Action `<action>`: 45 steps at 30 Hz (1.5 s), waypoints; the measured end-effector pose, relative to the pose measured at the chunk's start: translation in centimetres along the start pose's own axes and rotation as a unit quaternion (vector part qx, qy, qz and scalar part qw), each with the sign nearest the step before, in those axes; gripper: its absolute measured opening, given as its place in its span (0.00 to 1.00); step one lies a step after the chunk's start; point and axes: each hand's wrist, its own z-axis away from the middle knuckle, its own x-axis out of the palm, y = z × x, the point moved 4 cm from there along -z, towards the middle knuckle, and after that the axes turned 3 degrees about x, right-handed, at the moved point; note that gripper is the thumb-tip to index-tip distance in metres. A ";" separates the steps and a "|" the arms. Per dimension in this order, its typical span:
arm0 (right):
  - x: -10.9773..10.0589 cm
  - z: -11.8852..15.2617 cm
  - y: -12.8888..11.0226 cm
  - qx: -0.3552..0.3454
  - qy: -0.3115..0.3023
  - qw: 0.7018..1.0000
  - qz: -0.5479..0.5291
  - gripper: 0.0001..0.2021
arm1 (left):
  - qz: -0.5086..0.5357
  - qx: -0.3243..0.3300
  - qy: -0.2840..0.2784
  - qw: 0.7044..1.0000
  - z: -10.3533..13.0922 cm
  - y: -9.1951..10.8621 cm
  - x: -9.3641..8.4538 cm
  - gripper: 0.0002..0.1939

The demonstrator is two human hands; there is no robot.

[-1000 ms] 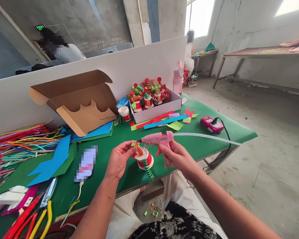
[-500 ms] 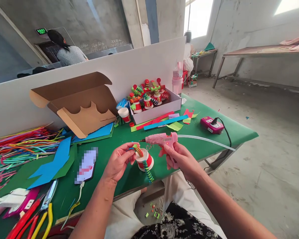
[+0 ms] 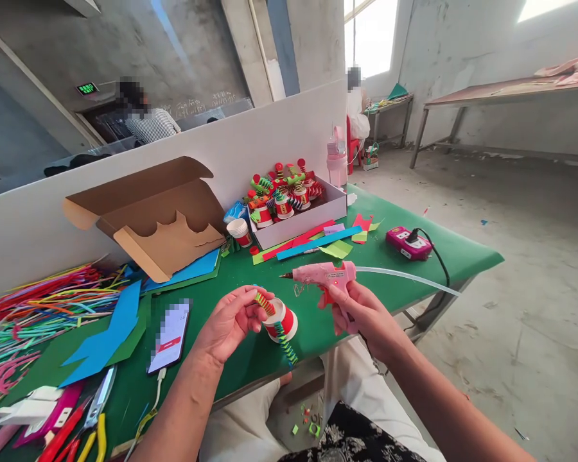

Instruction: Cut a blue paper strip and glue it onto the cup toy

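Observation:
My left hand (image 3: 236, 321) pinches the upper end of a folded red and yellow-green paper spring (image 3: 264, 304) beside a red and white paper cup (image 3: 288, 321). The cup stands upside down near the table's front edge, slightly tilted. A green and blue folded strip (image 3: 285, 346) hangs from its side over the edge. In my right hand (image 3: 354, 308) is a pink glue gun (image 3: 325, 274), its nozzle pointing left above and right of the cup. A clear glue stick (image 3: 404, 278) sticks out of its back, and thin glue threads hang near the nozzle.
Behind stand a white box (image 3: 298, 231) of finished paper-cup figures, stacked cups (image 3: 239, 232) and an open cardboard box (image 3: 168, 199). A power strip (image 3: 409, 244) lies right. Pipe cleaners (image 3: 52, 301), a phone (image 3: 170, 337), scissors (image 3: 99, 398) and pliers (image 3: 67, 430) are left.
The glue gun in my right hand has moved right, away from the cup and my left hand. My left hand has turned slightly, still pinching the paper spring. The view has shifted a little.

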 end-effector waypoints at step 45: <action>-0.3 0.3 0.3 0.012 -0.016 1.000 0.011 0.24 | -0.078 0.052 0.097 0.991 0.5 -0.1 0.8 0.17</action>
